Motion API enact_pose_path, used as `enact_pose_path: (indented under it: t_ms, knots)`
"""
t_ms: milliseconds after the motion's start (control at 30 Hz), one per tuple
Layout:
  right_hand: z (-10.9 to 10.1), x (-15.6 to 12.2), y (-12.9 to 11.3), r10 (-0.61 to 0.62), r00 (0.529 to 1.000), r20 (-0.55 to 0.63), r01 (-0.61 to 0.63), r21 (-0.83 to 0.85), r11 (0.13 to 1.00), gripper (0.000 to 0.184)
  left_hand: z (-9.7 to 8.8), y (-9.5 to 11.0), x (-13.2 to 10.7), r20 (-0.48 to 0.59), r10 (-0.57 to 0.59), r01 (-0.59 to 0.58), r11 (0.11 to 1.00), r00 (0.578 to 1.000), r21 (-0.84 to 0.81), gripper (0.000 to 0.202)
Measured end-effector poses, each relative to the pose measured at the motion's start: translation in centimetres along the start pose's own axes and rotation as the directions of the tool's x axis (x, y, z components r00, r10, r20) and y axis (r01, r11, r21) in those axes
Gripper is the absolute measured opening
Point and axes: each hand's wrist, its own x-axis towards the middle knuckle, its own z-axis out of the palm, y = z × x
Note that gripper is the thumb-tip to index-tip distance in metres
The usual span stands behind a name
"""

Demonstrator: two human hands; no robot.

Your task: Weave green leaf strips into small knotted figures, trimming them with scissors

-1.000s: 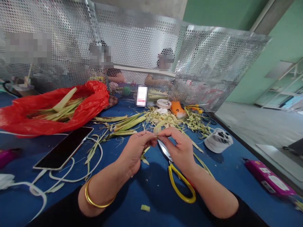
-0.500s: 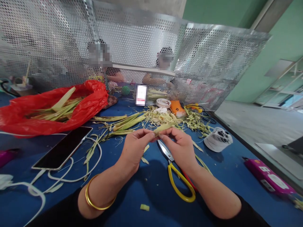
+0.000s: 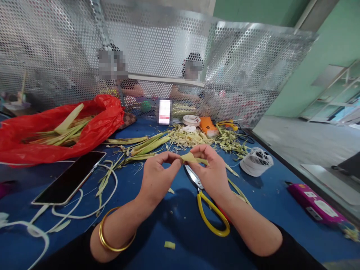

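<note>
Head camera: the thumb and fingertips of the left hand (image 3: 159, 178) pinch one end of a pale leaf strip (image 3: 189, 157), while the right hand (image 3: 212, 172) holds its broader part between thumb and curled fingers. Both grips are narrow, closed on the strip, which is held up above the blue table (image 3: 146, 240). It looks very light, thin and pliable (papery, I would guess, and likely to split along its grain), so a gentle pinch near each end should suit it better than a hard pull across the middle. Just under the right hand lie yellow-handled scissors (image 3: 199, 185), and a small cut piece (image 3: 169, 245) rests nearer the person. Beyond the hands are long husks (image 3: 152, 144) and a heap of shreds (image 3: 194, 138). Farther out, a red bag (image 3: 109, 107) holds more leaves to the left; a white cord spool (image 3: 255, 167) stands to the right.
</note>
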Motion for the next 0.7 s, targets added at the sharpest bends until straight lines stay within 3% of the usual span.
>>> enact_pose_path:
  t_ms: [300, 500, 700]
  knots:
    - [0.06, 0.13, 0.1, 0.02, 0.999, -0.031, -0.02, -0.011, 1.0, 0.022, -0.19, 0.43, -0.05, 0.06, 0.03, -0.032, 0.999, 0.998, 0.034, 0.012]
    - [-0.09, 0.3, -0.08, 0.038, 0.999, -0.025, -0.038, -0.003, 0.999, 0.02, -0.03, 0.41, 0.08, 0.045, -0.013, 0.011, 0.999, 0.999, 0.045, 0.008]
    - [-0.05, 0.59, -0.13, 0.113, 0.993, 0.038, -0.118, 0.197, 0.973, 0.017, 0.03, 0.48, 0.41, 0.149, -0.204, 0.237, 0.937, 0.968, -0.256, 0.015]
